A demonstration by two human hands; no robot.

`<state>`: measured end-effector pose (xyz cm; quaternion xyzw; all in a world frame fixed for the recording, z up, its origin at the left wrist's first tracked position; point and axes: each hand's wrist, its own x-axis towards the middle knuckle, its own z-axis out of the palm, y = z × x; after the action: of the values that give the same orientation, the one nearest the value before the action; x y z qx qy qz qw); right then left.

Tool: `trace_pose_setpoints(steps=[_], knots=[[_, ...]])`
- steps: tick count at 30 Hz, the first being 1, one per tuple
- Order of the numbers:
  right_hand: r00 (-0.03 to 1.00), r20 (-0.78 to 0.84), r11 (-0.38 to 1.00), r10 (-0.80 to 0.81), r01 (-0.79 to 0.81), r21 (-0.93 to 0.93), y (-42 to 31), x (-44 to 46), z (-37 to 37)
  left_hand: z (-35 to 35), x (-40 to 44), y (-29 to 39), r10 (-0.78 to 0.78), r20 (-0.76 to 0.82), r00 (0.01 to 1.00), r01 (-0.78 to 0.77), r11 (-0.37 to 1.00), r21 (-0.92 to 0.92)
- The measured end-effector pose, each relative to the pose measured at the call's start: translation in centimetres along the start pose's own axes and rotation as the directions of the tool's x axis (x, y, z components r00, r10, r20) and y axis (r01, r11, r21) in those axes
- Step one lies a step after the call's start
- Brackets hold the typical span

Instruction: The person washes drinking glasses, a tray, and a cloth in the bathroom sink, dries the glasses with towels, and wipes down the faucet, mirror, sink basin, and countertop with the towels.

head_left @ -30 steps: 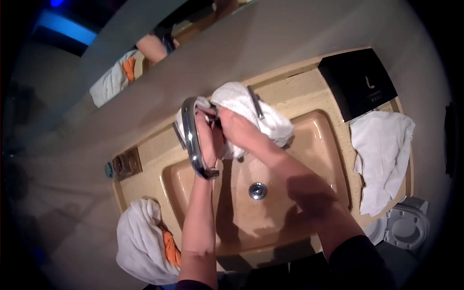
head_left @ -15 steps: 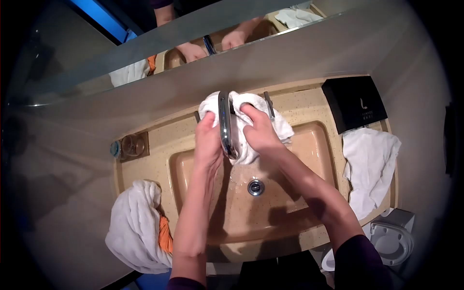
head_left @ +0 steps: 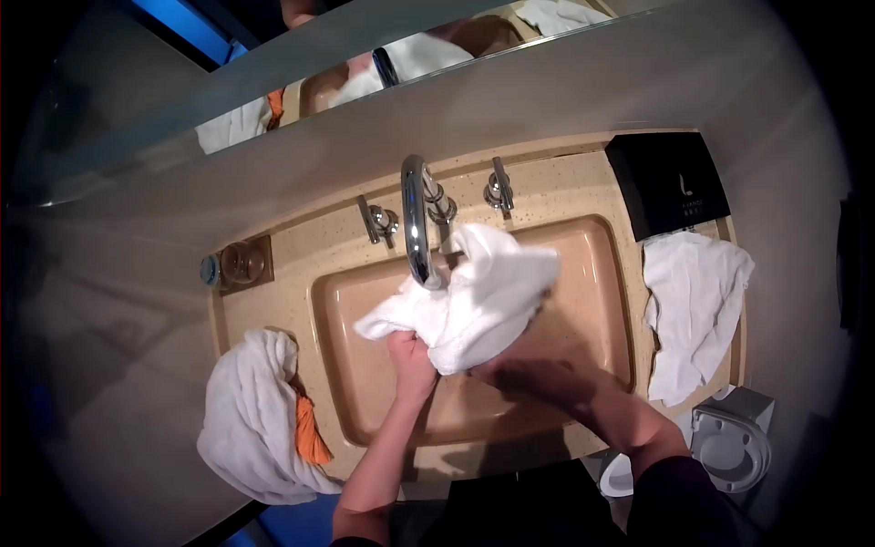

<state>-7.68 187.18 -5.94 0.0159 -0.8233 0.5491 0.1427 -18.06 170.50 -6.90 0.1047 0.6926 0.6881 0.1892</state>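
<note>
A crumpled white towel (head_left: 474, 292) is bunched over the sink (head_left: 342, 383), under the spout of the chrome faucet (head_left: 416, 219). My left hand (head_left: 413, 363) is closed on the towel's lower left edge. My right hand (head_left: 515, 363) lies in shadow against the towel's lower right side and appears to grip it; the cloth covers most of its fingers. I cannot make out whether water is running from the spout.
Two lever handles (head_left: 499, 187) flank the faucet. On the right are a black box (head_left: 665, 182) and another white towel (head_left: 694, 314). A bulky white towel (head_left: 251, 419) with an orange cloth (head_left: 311, 433) lies left, below some glasses (head_left: 241, 263). A toilet (head_left: 729, 447) stands lower right.
Both hands have drawn the towel down from around the faucet toward me, uncovering the faucet base and handles. The right hand has gone from on top of the towel to its lower right side.
</note>
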Motion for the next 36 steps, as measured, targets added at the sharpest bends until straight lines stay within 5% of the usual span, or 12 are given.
trace_pose_setpoints(steps=[4, 6, 8, 10, 14, 16, 18, 20, 23, 28, 30, 36], knots=[[0.848, 0.368, 0.877, 0.381, -0.458, 0.147, 4.6, -4.9, 0.0, 0.7, 3.7, -1.5, 0.021, -0.056, 0.998, -0.002, 0.952, 0.307], [0.996, -0.041, 0.957, -0.077, 0.062, -0.284, 1.9, -2.8, -2.7, 2.5, 6.9, -0.4, 0.165, 0.027, 0.986, -0.166, 0.959, 0.231], [0.779, -0.59, 0.902, 0.214, -0.389, -0.186, 3.2, -0.4, -1.6, 4.9, 9.6, -2.2, 0.2, 0.121, 0.972, -0.233, 0.863, 0.448], [0.677, -0.729, 0.886, 0.099, -0.393, -0.245, 3.6, 1.8, -2.9, 7.8, 8.5, -2.2, 0.231, 0.166, 0.959, -0.246, 0.38, 0.892], [0.566, -0.823, 0.891, -0.052, -0.345, -0.294, 1.7, 5.0, -6.5, 8.4, 6.8, -2.5, 0.35, 0.374, 0.859, -0.51, 0.503, 0.698], [0.822, -0.526, 0.865, -0.217, -0.087, -0.493, 1.8, 6.4, -9.3, 8.3, 8.4, -2.4, 0.354, 0.205, 0.913, -0.408, 0.756, 0.512], [0.956, -0.204, 0.836, -0.21, 0.067, -0.544, 2.7, 7.6, -10.5, 7.8, 10.4, -1.6, -0.051, 0.131, 0.99, 0.021, 0.974, 0.225], [0.977, -0.113, 0.836, -0.179, 0.091, -0.54, 3.0, 10.3, -11.6, 9.7, 10.8, -0.8, 0.129, 0.098, 0.987, -0.124, 0.99, -0.061], [0.889, -0.356, 0.808, -0.29, 0.028, -0.589, 6.8, 13.4, -12.6, 11.0, 11.5, -0.4, 0.141, 0.035, 0.989, -0.138, 0.987, -0.082], [0.893, -0.345, 0.8, -0.29, 0.028, -0.6, 7.7, 10.4, -9.9, 11.8, 11.5, -0.3, 0.156, 0.29, 0.944, -0.267, 0.88, 0.392], [0.907, -0.337, 0.758, -0.253, -0.03, -0.652, 7.4, 10.0, -10.6, 11.8, 11.4, -0.6, 0.468, 0.297, 0.832, -0.551, 0.643, 0.532], [0.958, 0.034, 0.827, 0.283, -0.226, -0.514, 6.3, 16.3, -13.4, 15.0, 15.1, 1.9, 0.173, 0.042, 0.984, -0.145, 0.638, 0.756]])
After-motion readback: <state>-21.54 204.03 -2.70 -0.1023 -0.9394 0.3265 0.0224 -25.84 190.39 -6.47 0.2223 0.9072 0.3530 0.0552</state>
